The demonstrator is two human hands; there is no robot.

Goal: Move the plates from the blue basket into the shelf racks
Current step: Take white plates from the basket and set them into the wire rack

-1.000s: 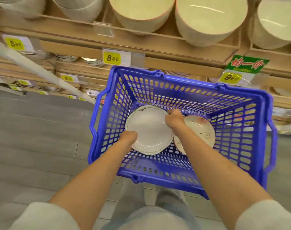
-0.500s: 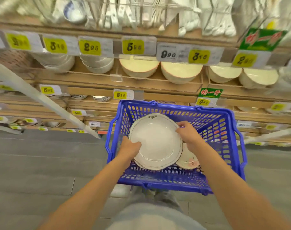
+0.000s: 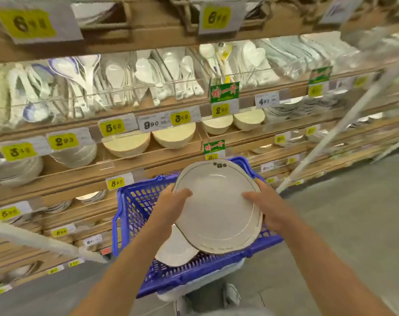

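A white plate with a thin dark rim line and a small flower mark [image 3: 216, 206] is raised above the blue basket [image 3: 134, 206]. My left hand [image 3: 171, 201] grips its left edge, thumb on the face. My right hand [image 3: 264, 206] grips its right edge, thumb also on the face. Another white plate [image 3: 175, 249] lies in the basket below, partly hidden by the raised one. Wooden shelves [image 3: 84, 176] with stacked bowls and plates rise behind the basket.
Cream bowls [image 3: 128, 144] and white bowls [image 3: 73, 156] fill the middle shelf, spoons [image 3: 116, 80] the one above. Yellow price tags [image 3: 62, 140] line the shelf edges. White slanted rails [image 3: 339, 133] cross at right and lower left. Grey floor lies to the right.
Both hands have lifted the large plate up out of the basket, toward the shelves. My view has tilted upward, showing higher shelves.
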